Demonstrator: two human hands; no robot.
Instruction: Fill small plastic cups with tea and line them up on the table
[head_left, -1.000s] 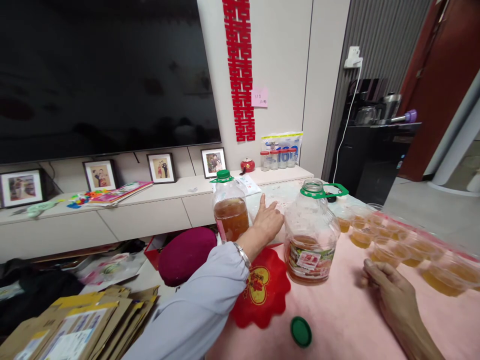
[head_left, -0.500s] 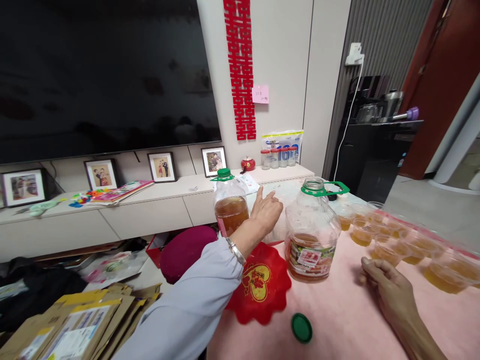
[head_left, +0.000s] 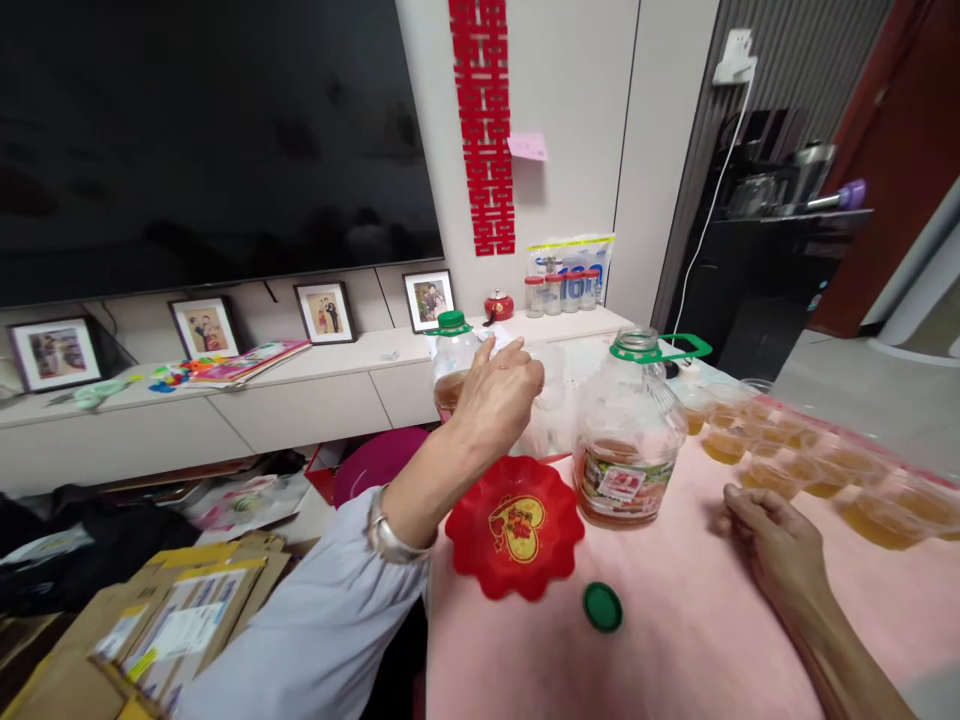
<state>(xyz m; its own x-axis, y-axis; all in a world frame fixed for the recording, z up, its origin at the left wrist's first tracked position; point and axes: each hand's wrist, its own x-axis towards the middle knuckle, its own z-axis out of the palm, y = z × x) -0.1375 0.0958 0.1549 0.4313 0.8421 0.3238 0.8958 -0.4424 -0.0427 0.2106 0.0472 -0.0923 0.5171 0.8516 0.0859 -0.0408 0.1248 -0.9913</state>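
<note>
My left hand (head_left: 499, 395), in a pale sleeve with a silver band at the wrist, reaches across the front of a jug with a green cap (head_left: 452, 322). Its fingers are slightly bent and apart, with nothing visible in them; whether they touch the jug, I cannot tell. On the pink cloth at the right rests my right hand (head_left: 776, 545), its fingers curled together and holding nothing I can see. Between the hands stands an uncapped big jug (head_left: 626, 440), part full of amber liquid, with a green carry handle. A loose green cap (head_left: 602, 607) lies in front of it.
A red scalloped dish (head_left: 517, 530) sits at the table's left edge. Several clear cups of amber liquid (head_left: 780, 460) line the right side. Stacked clear cups (head_left: 551, 390) stand behind the dish. Flattened cardboard (head_left: 172, 620) lies at lower left, near a magenta stool (head_left: 375, 465).
My left hand has drawn back a little to the left, now covering part of the capped jug, and its fingers bend more. My right hand stays put. The view has tipped down slightly.
</note>
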